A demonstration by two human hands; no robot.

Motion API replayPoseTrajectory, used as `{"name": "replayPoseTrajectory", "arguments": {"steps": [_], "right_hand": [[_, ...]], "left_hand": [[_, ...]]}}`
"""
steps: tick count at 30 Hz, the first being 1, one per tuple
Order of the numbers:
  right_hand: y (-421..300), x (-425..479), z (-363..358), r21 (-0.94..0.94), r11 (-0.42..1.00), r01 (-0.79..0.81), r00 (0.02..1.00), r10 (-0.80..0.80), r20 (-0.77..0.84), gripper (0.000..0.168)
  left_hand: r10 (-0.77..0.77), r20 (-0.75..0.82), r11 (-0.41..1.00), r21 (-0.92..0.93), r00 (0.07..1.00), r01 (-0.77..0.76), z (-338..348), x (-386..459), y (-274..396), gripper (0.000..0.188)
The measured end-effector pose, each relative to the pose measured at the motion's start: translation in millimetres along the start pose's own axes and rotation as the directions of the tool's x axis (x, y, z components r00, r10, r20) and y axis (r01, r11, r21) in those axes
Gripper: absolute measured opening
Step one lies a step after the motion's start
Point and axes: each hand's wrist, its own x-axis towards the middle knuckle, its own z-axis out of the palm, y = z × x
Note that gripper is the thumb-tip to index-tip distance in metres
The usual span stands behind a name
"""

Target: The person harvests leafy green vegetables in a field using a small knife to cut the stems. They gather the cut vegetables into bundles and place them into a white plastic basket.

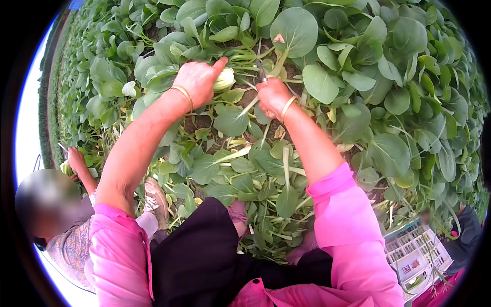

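Note:
My left hand is wrapped around a cut head of bok choy, its pale base poking out beside my fingers. The leaves of the greens spread out to the left of this hand. Green stalks lie just past my fingertip. In my right hand is a small knife, its metal blade pointing away from me among the stems; the fist hides its handle. A bok choy plant with broad leaves stands close to the blade.
Dense bok choy grows ahead and to the right. Trimmed leaves litter the soil before my knees. At left, a co-worker's hand holds a blade near a pale bok choy base. A white plastic crate bearing writing and another person are lower right.

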Motion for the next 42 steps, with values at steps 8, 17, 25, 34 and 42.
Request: {"name": "replayPoseTrajectory", "arguments": {"steps": [8,17,25,34,42], "right_hand": [[24,-27,-9,0.35,0.934,0.069,0.996,-0.084,0.029,0.016],[20,-20,10,0.393,0.919,0.005,1.0,-0.002,-0.008,0.014],[11,-4,14,-0.393,0.904,0.169,0.965,-0.233,-0.122,0.033],[42,-56,-14,0.293,0.948,0.127,0.988,-0.146,0.045,0.017],[-10,-7,19,0.603,0.745,0.285,0.955,-0.272,-0.116,0.02]], "left_hand": [[-0.075,-0.095,0.97,-0.239,0.993,0.05,-17,-22,-15,0.064],[0.122,-0.126,0.935,-0.319,0.985,-0.157,-49,-35,7,0.081],[-0.023,0.098,0.999,-0.034,0.995,0.026,-28,23,-10,0.079],[0.046,-0.11,0.993,-0.105,0.993,-0.057,-8,-8,-22,0.065],[-0.102,-0.026,0.937,-0.338,0.994,0.087,-9,7,-58,0.06]]}}
